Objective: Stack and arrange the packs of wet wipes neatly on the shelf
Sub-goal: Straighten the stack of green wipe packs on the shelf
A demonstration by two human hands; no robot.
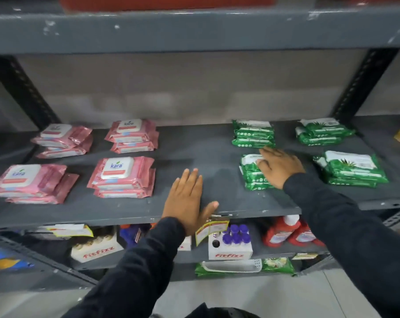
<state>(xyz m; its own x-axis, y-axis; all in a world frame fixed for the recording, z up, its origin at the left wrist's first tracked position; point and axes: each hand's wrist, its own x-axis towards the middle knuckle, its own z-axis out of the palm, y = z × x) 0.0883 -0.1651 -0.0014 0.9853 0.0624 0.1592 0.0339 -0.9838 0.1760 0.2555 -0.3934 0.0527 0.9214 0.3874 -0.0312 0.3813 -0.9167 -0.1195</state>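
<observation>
You face a grey metal shelf (208, 148) against a pale wall. Four pink wipe stacks (122, 177) sit left, four green wipe stacks (352, 168) right. Below, two fitfizz boxes (230, 251) hold purple-capped bottles. Your left hand (186, 200) lies flat, fingers spread, empty; your right hand (279, 167) presses open-palmed on the front green stack (251, 175).

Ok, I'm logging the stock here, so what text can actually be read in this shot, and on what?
"kara": white lid of the front pink pack
"kara": front-left pink pack, blurred
"kara": rear pink pack, faint
"fitfizz": white box, lower shelf
"fitfizz": left box, lower shelf
Too small or blurred: green packs, red bottles, yellow tag.
</observation>
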